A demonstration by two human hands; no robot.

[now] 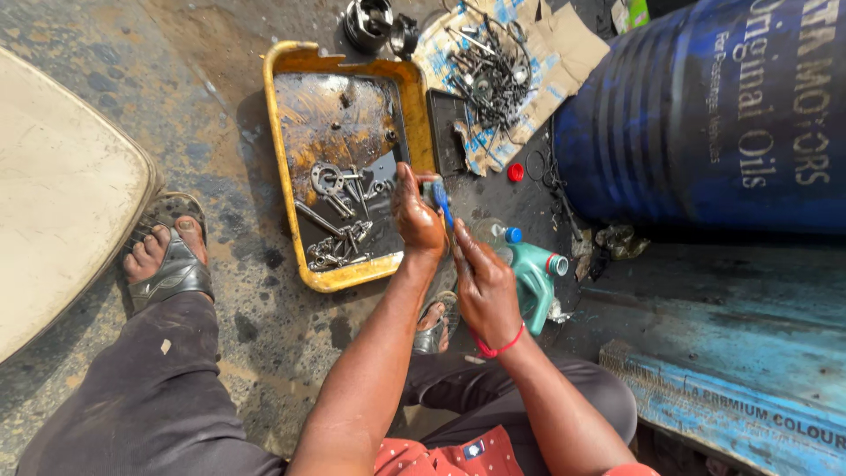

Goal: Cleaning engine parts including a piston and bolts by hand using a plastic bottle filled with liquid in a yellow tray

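Observation:
My left hand (pixel 416 217) is closed around a small metal part just past the right rim of a yellow tray (pixel 280 132). A blue brush (pixel 441 199) lies against that part; my right hand (pixel 483 291), with a red band on the wrist, grips the brush's lower end. Both hands are dark with oil. The tray holds dirty liquid and several loose metal parts (pixel 342 216), among them bolts, a bracket and a chain.
A green jug (pixel 538 275) and a clear bottle with a blue cap (pixel 499 232) stand right of my hands. Behind are a big blue drum (pixel 705 115), cardboard with several bolts (pixel 493 70), a piston (pixel 368 22), a red cap (pixel 515 172). My sandalled foot (pixel 167 256) rests left of the tray.

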